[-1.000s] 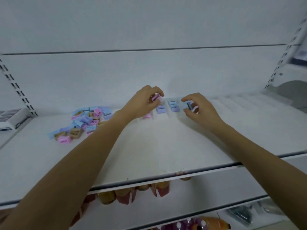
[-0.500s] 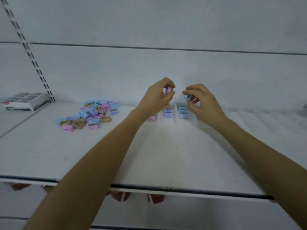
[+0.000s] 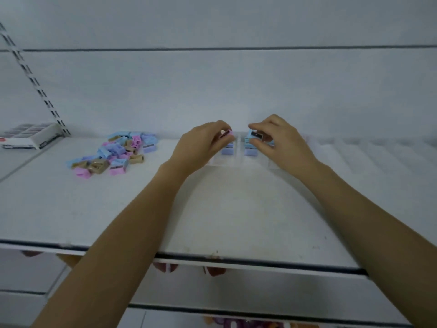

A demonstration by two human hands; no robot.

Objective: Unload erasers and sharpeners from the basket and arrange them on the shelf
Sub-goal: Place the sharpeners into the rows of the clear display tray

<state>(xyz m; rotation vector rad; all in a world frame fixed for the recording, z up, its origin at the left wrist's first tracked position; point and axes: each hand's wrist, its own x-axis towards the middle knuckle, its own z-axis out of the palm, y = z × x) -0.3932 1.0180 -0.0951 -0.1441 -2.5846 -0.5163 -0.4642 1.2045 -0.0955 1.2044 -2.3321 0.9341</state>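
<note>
**Both hands pinching sharpeners at the shelf back**

The left hand is pinching a pink sharpener between thumb and fingertips. The right hand is pinching a blue sharpener, with its blade side facing the camera. Both hands are working at 12 o'clock on the shelf, near the back wall, over clear divider lanes. Purple sharpeners are sitting in two lanes just below the held pieces; cannot tell whether they are touching. A loose pile of sharpeners in pink, blue, purple and tan is lying at 9 o'clock from the left hand, well apart. A grey-and-white box is sitting further out at 9 o'clock, beside the slotted upright.
</note>
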